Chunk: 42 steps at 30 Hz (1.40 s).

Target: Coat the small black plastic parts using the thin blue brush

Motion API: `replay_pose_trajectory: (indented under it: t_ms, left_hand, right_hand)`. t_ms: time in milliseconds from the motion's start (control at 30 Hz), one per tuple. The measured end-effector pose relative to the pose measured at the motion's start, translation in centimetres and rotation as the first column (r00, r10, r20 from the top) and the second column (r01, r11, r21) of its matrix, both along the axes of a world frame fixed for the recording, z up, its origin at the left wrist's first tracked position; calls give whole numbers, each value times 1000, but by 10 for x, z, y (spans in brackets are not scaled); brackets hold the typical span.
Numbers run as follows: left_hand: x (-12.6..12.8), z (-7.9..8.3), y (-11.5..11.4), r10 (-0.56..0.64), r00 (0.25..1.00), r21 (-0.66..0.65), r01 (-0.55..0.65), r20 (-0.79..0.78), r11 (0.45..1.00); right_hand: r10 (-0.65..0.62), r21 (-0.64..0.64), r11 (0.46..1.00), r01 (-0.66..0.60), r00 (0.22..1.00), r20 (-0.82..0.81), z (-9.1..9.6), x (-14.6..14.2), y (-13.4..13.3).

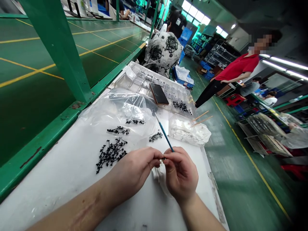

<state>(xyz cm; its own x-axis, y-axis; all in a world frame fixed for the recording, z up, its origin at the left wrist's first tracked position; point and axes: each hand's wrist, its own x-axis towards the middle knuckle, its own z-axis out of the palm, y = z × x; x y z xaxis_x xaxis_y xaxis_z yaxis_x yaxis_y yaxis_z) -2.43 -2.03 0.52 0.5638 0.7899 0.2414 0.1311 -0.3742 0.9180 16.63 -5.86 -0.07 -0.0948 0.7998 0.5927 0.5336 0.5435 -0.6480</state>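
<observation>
My left hand (134,170) and my right hand (181,175) meet over the white tabletop, fingertips pinched together. Between them is a tiny dark piece (164,158), mostly hidden by the fingers. A thin blue paintbrush (165,132) sticks up out of my right hand, its pointed tip slanting away to the upper left. Left of my hands lies a pile of black branching plastic parts (111,154), with two smaller groups behind it. Several small round dark pieces (156,137) sit just beyond the brush. White crumpled material (162,179) shows beneath my fingers.
A clear plastic bag (120,107) lies behind the black parts. Beyond are a compartment tray (141,75), a phone (159,94) and a clear box (185,140) with white material and sticks. A green frame (81,110) borders the left. A person in red (237,69) stands right.
</observation>
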Motion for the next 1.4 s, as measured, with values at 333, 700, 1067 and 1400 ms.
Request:
replay_pose_trajectory:
  t_ms: [333,700,1067,1400]
  left_hand:
    - [0,3,1,57,998,-73,-55,24,996]
    - [-9,-8,12,286,958,-511,-238,16,826]
    - [20,52,-29,173,969,-547,-51,175,836]
    - [31,123,-103,35,916,-482,178,400,858]
  right_hand:
    - [77,0,997,-77,997,-6,-7,-5,3]
    - [62,-141,980,-139,891,-450,20,16,0]
    - [124,-247,929,-276,860,-495,114,40,-107]
    - [21,-33,998,-57,746,-665,134,-34,-176]
